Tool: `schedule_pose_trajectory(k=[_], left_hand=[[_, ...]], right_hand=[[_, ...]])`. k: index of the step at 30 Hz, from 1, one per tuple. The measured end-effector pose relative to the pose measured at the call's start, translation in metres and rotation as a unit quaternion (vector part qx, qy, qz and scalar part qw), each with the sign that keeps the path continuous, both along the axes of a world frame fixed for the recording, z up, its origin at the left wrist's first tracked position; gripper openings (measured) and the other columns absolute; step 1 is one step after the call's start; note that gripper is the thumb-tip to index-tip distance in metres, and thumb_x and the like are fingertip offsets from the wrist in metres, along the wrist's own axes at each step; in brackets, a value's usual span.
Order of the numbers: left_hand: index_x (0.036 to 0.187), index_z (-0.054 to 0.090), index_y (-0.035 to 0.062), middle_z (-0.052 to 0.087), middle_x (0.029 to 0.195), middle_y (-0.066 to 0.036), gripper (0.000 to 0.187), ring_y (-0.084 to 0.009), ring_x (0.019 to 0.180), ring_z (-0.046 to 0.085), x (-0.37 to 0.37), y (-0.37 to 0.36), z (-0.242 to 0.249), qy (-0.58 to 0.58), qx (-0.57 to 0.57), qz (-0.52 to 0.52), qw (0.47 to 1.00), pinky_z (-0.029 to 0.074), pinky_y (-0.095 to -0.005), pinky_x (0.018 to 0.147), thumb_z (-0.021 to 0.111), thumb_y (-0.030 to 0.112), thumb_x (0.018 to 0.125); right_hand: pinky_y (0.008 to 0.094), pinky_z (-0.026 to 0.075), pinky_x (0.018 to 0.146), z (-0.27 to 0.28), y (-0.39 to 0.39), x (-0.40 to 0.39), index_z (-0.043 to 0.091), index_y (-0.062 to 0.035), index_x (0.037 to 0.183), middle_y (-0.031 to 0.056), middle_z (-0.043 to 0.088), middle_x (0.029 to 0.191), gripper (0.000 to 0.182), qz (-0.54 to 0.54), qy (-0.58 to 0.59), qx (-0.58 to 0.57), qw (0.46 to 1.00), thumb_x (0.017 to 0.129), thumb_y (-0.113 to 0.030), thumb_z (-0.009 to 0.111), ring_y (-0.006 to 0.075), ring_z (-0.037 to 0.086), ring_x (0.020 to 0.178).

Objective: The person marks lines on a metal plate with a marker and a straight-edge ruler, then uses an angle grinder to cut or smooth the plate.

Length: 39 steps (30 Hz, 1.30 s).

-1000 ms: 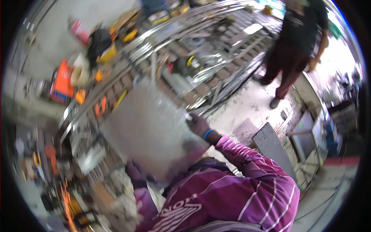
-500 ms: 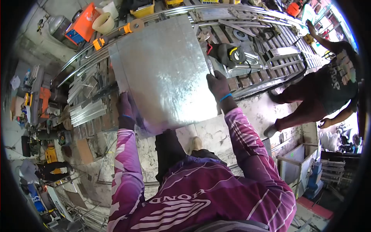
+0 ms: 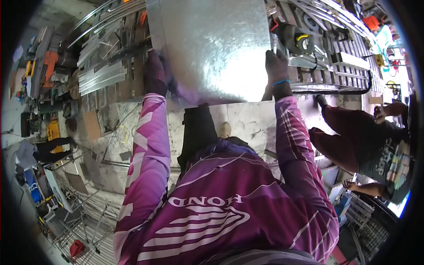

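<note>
A large, flat sheet of shiny metal (image 3: 212, 48) lies across the slatted bench at the top middle, its upper end cut off by the view. My left hand (image 3: 155, 73) is closed on the sheet's left edge. On the opposite edge, my right hand (image 3: 277, 68) grips the sheet, with a blue band at the wrist. Parts of the fingers of both hands are hidden. Just right of my right hand, a black and yellow tape measure (image 3: 304, 44) rests by a dark pouch (image 3: 283, 36).
Narrow metal strips (image 3: 102, 78) lie on the bench's left part. Long shiny rods (image 3: 324, 17) run along its far side. To the right stands a person (image 3: 375, 150), close to the bench. Another person (image 3: 46, 151) is bent over at far left.
The view has tilted, so the sheet and both hands sit higher and farther right. My grip stays on both edges. The person at right has turned and shifted lower in view.
</note>
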<state>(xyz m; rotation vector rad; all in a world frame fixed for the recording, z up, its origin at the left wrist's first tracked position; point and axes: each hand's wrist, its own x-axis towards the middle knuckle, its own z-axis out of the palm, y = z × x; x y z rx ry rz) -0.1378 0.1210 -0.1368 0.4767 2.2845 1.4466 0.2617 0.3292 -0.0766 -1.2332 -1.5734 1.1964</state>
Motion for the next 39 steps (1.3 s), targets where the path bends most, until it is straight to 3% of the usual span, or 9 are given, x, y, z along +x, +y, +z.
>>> schedule_pose_trajectory(k=[5, 9, 13, 19, 21, 25, 31, 33, 39], left_hand=[[0.118, 0.066, -0.0005, 0.072, 0.106, -0.018, 0.067, -0.0328, 0.098, 0.067, 0.002, 0.006, 0.001, -0.214, 0.193, 0.062, 0.956, 0.051, -0.0438, 0.084, 0.042, 0.060, 0.101], [0.118, 0.064, -0.0045, 0.068, 0.106, -0.015, 0.067, -0.0229, 0.093, 0.063, 0.026, 0.002, 0.041, -0.070, 0.062, 0.054, 0.994, 0.049, -0.0372, 0.083, 0.041, 0.057, 0.104], [0.125, 0.060, -0.0043, 0.067, 0.115, -0.017, 0.057, -0.0228, 0.095, 0.064, 0.027, 0.002, 0.039, -0.120, 0.071, 0.045, 0.989, 0.051, -0.0349, 0.085, 0.038, 0.046, 0.108], [0.135, 0.052, -0.0049, 0.062, 0.127, -0.019, 0.040, -0.0240, 0.109, 0.064, -0.030, -0.013, -0.059, 0.644, -0.180, -0.067, 0.741, 0.052, -0.0307, 0.093, 0.031, 0.020, 0.113], [0.112, 0.061, 0.0091, 0.058, 0.086, -0.004, 0.039, -0.0175, 0.073, 0.053, -0.021, -0.007, -0.019, -0.003, 0.072, -0.010, 0.997, 0.047, -0.0321, 0.064, 0.034, 0.038, 0.113], [0.119, 0.060, 0.0044, 0.061, 0.102, -0.010, 0.041, -0.0203, 0.085, 0.057, -0.015, -0.009, -0.016, 0.083, 0.043, -0.049, 0.994, 0.050, -0.0344, 0.073, 0.037, 0.038, 0.111], [0.131, 0.058, -0.0034, 0.064, 0.129, -0.020, 0.049, -0.0250, 0.106, 0.065, 0.005, -0.011, 0.005, 0.233, -0.010, -0.101, 0.967, 0.053, -0.0382, 0.088, 0.041, 0.037, 0.109], [0.118, 0.065, -0.0044, 0.070, 0.104, -0.020, 0.059, -0.0258, 0.088, 0.066, 0.042, 0.002, 0.064, -0.110, 0.130, 0.049, 0.984, 0.054, -0.0408, 0.076, 0.043, 0.049, 0.106], [0.101, 0.071, -0.0025, 0.066, 0.076, -0.013, 0.061, -0.0227, 0.073, 0.063, -0.005, 0.002, -0.007, -0.043, 0.109, 0.048, 0.992, 0.053, -0.0391, 0.063, 0.042, 0.051, 0.106]], right_hand=[[0.0329, 0.042, 0.057, 0.000, 0.001, 0.003, 0.061, -0.0006, 0.083, 0.0056, 0.052, 0.065, 0.019, 0.011, -0.074, 0.122, 0.990, 0.090, -0.018, 0.060, 0.0103, 0.045, 0.063], [0.0396, 0.044, 0.058, -0.012, 0.007, 0.007, 0.062, -0.0032, 0.085, 0.0143, 0.056, 0.071, 0.010, 0.037, -0.103, 0.190, 0.976, 0.091, -0.010, 0.059, 0.0284, 0.056, 0.064], [0.0326, 0.045, 0.064, -0.017, 0.009, 0.009, 0.064, 0.0023, 0.089, 0.0078, 0.056, 0.071, 0.022, 0.059, 0.009, 0.127, 0.990, 0.092, -0.019, 0.063, 0.0119, 0.050, 0.067], [0.0295, 0.042, 0.061, -0.010, 0.007, 0.009, 0.064, -0.0012, 0.086, 0.0009, 0.055, 0.071, 0.021, 0.042, -0.110, 0.182, 0.976, 0.093, -0.021, 0.064, 0.0095, 0.047, 0.066], [0.0305, 0.043, 0.061, -0.009, 0.006, 0.009, 0.063, -0.0010, 0.083, 0.0012, 0.054, 0.069, 0.022, 0.053, -0.045, 0.136, 0.988, 0.092, -0.021, 0.065, 0.0097, 0.047, 0.066], [0.0303, 0.041, 0.060, -0.018, 0.014, 0.012, 0.063, -0.0014, 0.083, 0.0010, 0.052, 0.069, 0.022, 0.052, -0.220, 0.383, 0.896, 0.093, -0.021, 0.064, 0.0095, 0.046, 0.066], [0.0266, 0.039, 0.060, 0.018, -0.008, 0.002, 0.066, -0.0013, 0.089, -0.0044, 0.052, 0.073, 0.018, 0.018, 0.039, -0.045, 0.998, 0.093, -0.019, 0.063, 0.0063, 0.045, 0.067], [0.0258, 0.038, 0.060, 0.025, -0.010, -0.001, 0.066, -0.0014, 0.089, -0.0041, 0.052, 0.072, 0.018, 0.010, 0.017, -0.043, 0.999, 0.092, -0.019, 0.062, 0.0059, 0.044, 0.066], [0.0264, 0.040, 0.061, 0.022, -0.006, 0.002, 0.067, -0.0007, 0.091, -0.0043, 0.054, 0.073, 0.019, 0.025, -0.051, 0.009, 0.998, 0.093, -0.018, 0.061, 0.0061, 0.046, 0.067]])
